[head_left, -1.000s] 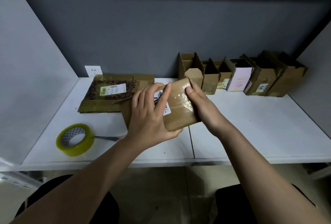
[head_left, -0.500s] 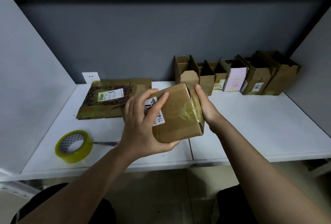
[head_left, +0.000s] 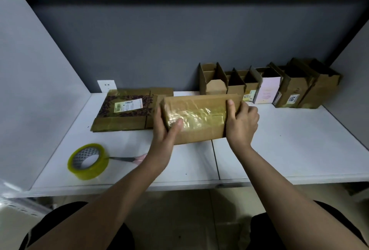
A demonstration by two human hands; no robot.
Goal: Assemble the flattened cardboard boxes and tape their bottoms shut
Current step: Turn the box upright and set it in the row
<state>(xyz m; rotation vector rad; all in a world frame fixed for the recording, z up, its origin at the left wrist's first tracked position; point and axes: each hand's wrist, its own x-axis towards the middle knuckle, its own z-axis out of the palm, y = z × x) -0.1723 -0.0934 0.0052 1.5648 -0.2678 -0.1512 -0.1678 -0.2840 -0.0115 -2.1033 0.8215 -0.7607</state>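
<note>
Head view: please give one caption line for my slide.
Both hands hold a taped cardboard box above the white table, beside a tape roll.

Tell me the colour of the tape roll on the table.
Yellow-green translucent tape roll, grey patterned core; head view.

read "2104" or similar, inverted, on white label (head_left: 294, 99) of an upright box (head_left: 291, 92) far right of the right hand (head_left: 242, 122); other labels illegible.

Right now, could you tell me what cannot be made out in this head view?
- Scissors: handles hidden behind the left hand and wrist.
- Box underside and open end: turned away, gripped also by the right hand.
- Label print on the flattened box: too small.
- Upright boxes: insides dark.
</note>
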